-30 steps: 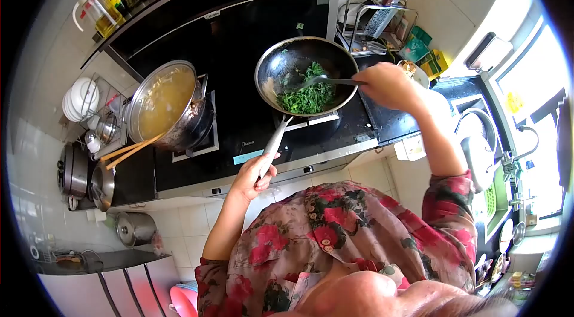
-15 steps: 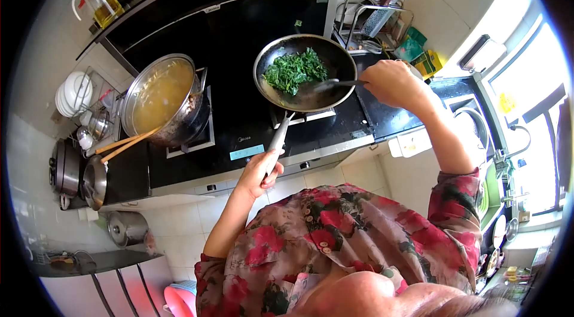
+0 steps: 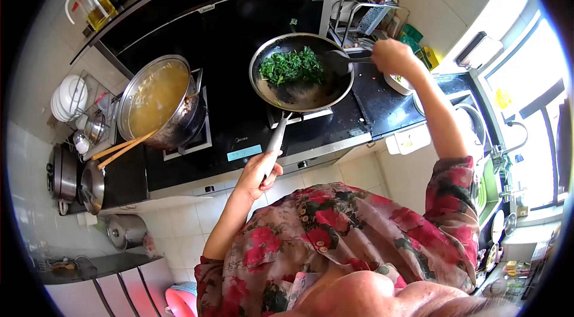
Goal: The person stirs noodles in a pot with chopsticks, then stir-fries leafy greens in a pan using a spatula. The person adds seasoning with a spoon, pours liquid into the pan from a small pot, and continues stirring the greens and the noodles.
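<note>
A dark wok [image 3: 299,97] sits over the right burner with chopped dark green leaves [image 3: 292,67] gathered at its back left. My left hand [image 3: 259,172] is closed around the wok's pale handle [image 3: 276,140], in front of the pan. At the wok's right rim, my right hand [image 3: 391,57] grips the handle of a dark spatula [image 3: 350,56]. The spatula's head is over the right inner side of the wok, apart from the leaves.
A large pot [image 3: 156,99] of yellowish liquid stands on the left burner, with wooden chopsticks [image 3: 124,148] across its front rim. Behind the wok to the right is a metal rack [image 3: 353,18] with knives. A dish rack [image 3: 89,105] stands far left.
The leaves have gone from the front of the wok to its back left. My right hand and the spatula have moved up and right to the rim. My left hand keeps its hold.
</note>
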Action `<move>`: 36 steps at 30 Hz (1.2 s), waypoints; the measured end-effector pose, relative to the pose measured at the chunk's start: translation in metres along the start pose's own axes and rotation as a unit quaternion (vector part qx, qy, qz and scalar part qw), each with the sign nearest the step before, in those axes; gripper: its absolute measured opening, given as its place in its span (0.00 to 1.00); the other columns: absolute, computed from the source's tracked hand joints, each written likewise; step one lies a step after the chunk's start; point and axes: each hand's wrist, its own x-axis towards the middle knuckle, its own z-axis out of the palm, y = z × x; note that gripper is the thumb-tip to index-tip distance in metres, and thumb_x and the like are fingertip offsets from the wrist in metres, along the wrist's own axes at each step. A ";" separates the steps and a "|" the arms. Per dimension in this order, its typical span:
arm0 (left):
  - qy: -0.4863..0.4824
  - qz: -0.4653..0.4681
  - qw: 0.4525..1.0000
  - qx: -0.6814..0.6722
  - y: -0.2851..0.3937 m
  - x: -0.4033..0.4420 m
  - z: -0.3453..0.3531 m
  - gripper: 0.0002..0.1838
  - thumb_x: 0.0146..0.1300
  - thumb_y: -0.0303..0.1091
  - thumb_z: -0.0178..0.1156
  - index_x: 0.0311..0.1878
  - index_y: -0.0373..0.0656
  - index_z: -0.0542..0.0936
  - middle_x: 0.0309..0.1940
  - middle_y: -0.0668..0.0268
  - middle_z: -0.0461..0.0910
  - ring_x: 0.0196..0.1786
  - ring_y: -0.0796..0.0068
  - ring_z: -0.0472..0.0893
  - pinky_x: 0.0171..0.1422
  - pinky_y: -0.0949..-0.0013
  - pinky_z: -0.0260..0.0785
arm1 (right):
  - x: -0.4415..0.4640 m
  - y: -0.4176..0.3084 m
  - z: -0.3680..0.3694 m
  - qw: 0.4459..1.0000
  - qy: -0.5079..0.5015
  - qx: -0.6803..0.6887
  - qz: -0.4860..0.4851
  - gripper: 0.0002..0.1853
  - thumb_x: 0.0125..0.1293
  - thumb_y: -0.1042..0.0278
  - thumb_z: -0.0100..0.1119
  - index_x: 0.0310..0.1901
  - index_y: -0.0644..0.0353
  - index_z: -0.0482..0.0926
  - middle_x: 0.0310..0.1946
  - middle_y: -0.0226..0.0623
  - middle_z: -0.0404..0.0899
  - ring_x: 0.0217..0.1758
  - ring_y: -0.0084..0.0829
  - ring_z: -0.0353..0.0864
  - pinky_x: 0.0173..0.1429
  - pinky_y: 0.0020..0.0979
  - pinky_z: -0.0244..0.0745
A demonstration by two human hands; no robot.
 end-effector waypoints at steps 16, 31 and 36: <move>0.009 0.007 1.000 -0.006 0.000 -0.002 0.004 0.20 0.72 0.42 0.47 0.56 0.35 0.72 0.24 0.61 0.77 0.10 0.87 0.58 0.12 0.82 0.49 | 0.011 -0.045 0.128 0.902 0.083 0.409 -0.105 0.17 0.67 0.60 0.49 0.31 0.65 0.80 0.22 0.51 0.78 0.28 0.49 0.80 0.35 0.44 0.75; -0.002 0.002 1.000 0.008 -0.004 0.001 -0.001 0.20 0.72 0.42 0.47 0.57 0.37 0.72 0.26 0.60 0.77 0.10 0.86 0.59 0.12 0.82 0.49 | -0.031 -0.112 0.070 0.944 0.155 -0.050 -0.288 0.04 0.54 0.74 0.58 0.31 0.63 0.79 0.29 0.41 0.82 0.33 0.34 0.85 0.29 0.33 0.78; -0.005 0.012 1.000 -0.009 -0.004 -0.001 -0.006 0.20 0.71 0.42 0.48 0.56 0.36 0.73 0.26 0.61 0.77 0.11 0.87 0.59 0.12 0.82 0.49 | -0.021 -0.111 0.090 0.926 0.154 -0.136 -0.317 0.03 0.51 0.73 0.61 0.28 0.60 0.83 0.29 0.38 0.82 0.33 0.31 0.85 0.30 0.29 0.78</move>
